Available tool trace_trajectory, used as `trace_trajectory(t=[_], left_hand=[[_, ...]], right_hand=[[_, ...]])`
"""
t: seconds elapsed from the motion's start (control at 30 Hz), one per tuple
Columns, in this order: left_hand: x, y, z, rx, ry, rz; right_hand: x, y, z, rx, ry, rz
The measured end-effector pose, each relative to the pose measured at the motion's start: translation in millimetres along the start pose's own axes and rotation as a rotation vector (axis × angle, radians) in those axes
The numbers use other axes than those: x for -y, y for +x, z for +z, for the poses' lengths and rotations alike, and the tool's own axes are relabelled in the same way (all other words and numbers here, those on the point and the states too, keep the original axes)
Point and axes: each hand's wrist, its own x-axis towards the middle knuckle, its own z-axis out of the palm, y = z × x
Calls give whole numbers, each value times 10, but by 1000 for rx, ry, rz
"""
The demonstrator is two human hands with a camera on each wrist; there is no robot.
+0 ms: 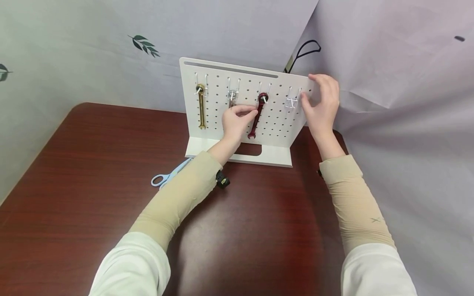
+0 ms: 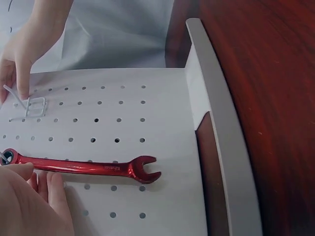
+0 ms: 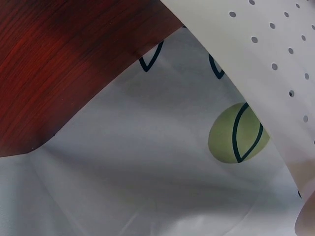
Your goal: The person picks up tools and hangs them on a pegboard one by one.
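A red combination wrench [image 1: 258, 117] hangs by its ring end on a hook of the white pegboard [image 1: 237, 135]. My left hand [image 1: 237, 120] pinches its shank just below the ring. The wrench [image 2: 88, 166] leans slightly, open jaw downward. At the board's upper right edge, my right hand [image 1: 323, 102] grips it with the thumb on the front face, beside a bare white wire hook [image 1: 291, 102]. A gold wrench [image 1: 201, 109] hangs at the left. Between them is a silver wrench [image 1: 232, 95], mostly hidden by my left hand. Only a fingertip of the right hand [image 3: 306, 219] shows in its wrist view.
The board stands on its own base [image 1: 275, 154] on a dark red-brown table [image 1: 111, 164]. Light blue scissors [image 1: 163, 177] lie left of the base, partly under my left forearm. Behind the board a black loop [image 1: 309, 46] sticks up before a pale curtain [image 1: 240, 28].
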Motion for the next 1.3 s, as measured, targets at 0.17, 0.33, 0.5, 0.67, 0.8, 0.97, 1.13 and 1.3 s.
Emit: trace_trajectory(t=[0.17, 0.33, 0.5, 0.67, 0.8, 0.97, 1.13, 1.3], left_hand=[[55, -63, -108, 37, 50, -4], [59, -148, -294, 108, 123, 31], [40, -226, -537, 205, 267, 127], [9, -324, -829, 335, 367, 162], [-35, -399, -1082, 408, 442, 173], [-65, -451, -1384, 413, 572, 218], [-22, -460, -1676, 396, 643, 258], [40, -488, -1946, 409, 706, 312]], right_hand=[[6, -7, 11, 1, 5, -2], [21, -10, 23, 4, 10, -4], [34, 4, 22, 3, 8, -6], [44, 1, 19, 4, 11, -2], [48, 2, 19, 0, 18, 0], [34, 6, 22, -7, 24, -7], [26, 5, 37, -13, 39, -13], [23, 4, 36, -11, 38, -5]])
